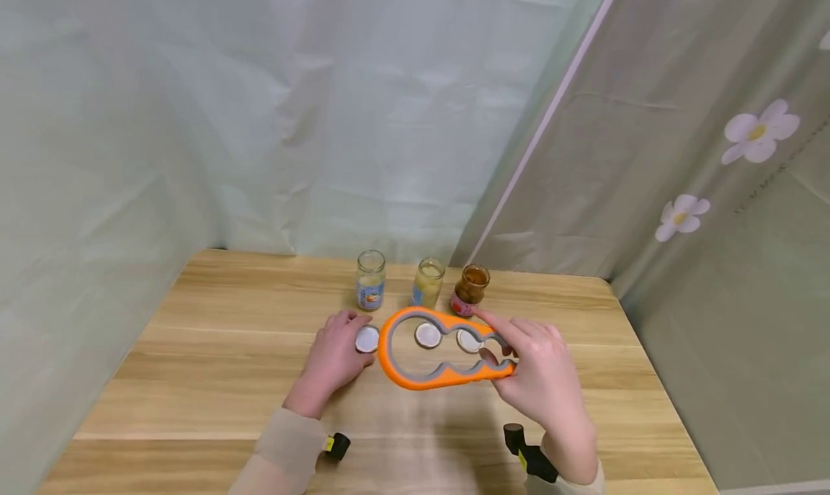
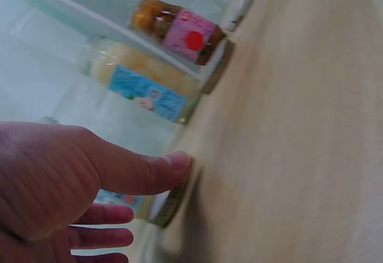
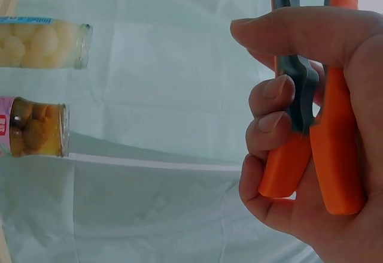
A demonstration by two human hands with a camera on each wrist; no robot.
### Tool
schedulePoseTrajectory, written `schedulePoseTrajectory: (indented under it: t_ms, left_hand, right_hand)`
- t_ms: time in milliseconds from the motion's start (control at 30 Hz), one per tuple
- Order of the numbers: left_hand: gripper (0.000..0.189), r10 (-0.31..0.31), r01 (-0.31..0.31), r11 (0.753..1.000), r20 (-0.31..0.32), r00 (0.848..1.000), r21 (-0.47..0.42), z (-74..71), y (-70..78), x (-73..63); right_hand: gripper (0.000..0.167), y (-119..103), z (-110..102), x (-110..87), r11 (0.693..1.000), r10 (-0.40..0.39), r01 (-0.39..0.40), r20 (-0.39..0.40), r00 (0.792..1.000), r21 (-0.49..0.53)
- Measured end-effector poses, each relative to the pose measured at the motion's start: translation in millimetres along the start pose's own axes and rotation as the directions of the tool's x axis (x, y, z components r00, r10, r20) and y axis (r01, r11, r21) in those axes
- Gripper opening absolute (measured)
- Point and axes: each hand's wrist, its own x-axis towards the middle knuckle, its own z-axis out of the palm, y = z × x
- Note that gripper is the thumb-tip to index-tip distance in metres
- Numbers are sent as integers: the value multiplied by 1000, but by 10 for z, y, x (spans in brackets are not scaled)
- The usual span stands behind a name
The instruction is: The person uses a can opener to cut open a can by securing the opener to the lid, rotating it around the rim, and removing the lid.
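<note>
My left hand [image 1: 336, 347] holds a round jar lid [image 1: 367, 339] at the table, its fingers at the far edge and its thumb at the near one. In the left wrist view the thumb lies along the rim of that lid [image 2: 169, 206]. My right hand [image 1: 543, 365] grips the handles of an orange and grey jar opener [image 1: 415, 385], raised over the table with its wide loop to the left. The right wrist view shows the fingers curled round both handles [image 3: 338, 173]. Two more lids, a middle one [image 1: 428, 335] and a right one [image 1: 470, 341], show through the opener.
Three lidless glass jars stand in a row behind the lids: a blue-labelled one [image 1: 371, 282], another with pale contents [image 1: 429, 282] and a pink-labelled one with brown contents [image 1: 471, 290]. A curtain [image 1: 363, 120] hangs behind the wooden table [image 1: 214, 380].
</note>
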Motion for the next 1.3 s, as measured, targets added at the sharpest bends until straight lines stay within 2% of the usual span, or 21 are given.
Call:
schedulePoseTrajectory:
  t_ms: [100, 167, 233, 267, 300, 333, 400, 467, 500, 533, 600, 833, 900, 1000, 1100, 1300]
  left_hand:
    - [72, 31, -31, 999, -5, 1000, -18, -75, 1, 3]
    - [73, 57, -57, 998, -1, 998, -18, -136, -14, 0]
    - [73, 74, -74, 997, 5, 997, -16, -209, -46, -11]
    - [72, 83, -83, 996, 4, 997, -15, -255, -65, -20]
    - [72, 87, -87, 996, 3, 996, -14, -300, -89, -32]
    - [72, 86, -86, 996, 3, 996, -13, -348, -115, -47]
    - [71, 80, -80, 997, 2, 997, -13, -440, -167, -79]
    - [70, 77, -77, 997, 8, 997, -14, -518, -211, -109]
    - [70, 71, -71, 997, 13, 997, -17, -545, -232, -125]
    - [69, 68, -68, 997, 16, 998, -21, -572, -246, -139]
    - [66, 68, -67, 997, 19, 998, -35, -618, -264, -165]
    - [59, 54, -53, 996, 10, 999, -74, -718, -280, -228]
    - [58, 56, -55, 995, 7, 998, -77, -723, -296, -240]
    - [57, 66, -65, 995, 2, 998, -78, -735, -331, -263]
    - [57, 68, -68, 995, -3, 998, -75, -755, -350, -283]
    - [57, 69, -71, 994, -28, 997, -82, -795, -361, -291]
  right_hand:
    - [60, 103, -15, -37, 998, 39, -39, 8, 999, 59]
    - [50, 197, -41, -103, 990, 100, -102, 32, 995, 97]
    - [43, 305, -92, -200, 972, 202, -210, 80, 976, 104]
    - [39, 366, -122, -254, 956, 266, -277, 114, 957, 99]
    - [37, 426, -157, -312, 929, 341, -358, 159, 927, 97]
    - [36, 494, -191, -368, 894, 415, -440, 207, 886, 89]
    - [38, 640, -254, -474, 805, 548, -589, 300, 781, 63]
    - [49, 802, -295, -579, 714, 641, -699, 370, 673, 35]
    - [55, 886, -307, -637, 674, 673, -738, 394, 627, 24]
    - [59, 970, -315, -694, 643, 696, -766, 407, 592, 14]
    - [65, 1133, -316, -808, 599, 731, -801, 414, 542, -10]
    - [72, 1585, -265, -1120, 492, 809, -864, 422, 409, -105]
    - [72, 1661, -247, -1186, 480, 815, -867, 434, 385, -133]
    - [68, 1717, -207, -1273, 493, 814, -852, 441, 379, -176]
    - [69, 1740, -168, -1359, 519, 808, -828, 437, 395, -212]
    - [92, 1794, -181, -1437, 583, 779, -770, 445, 441, -257]
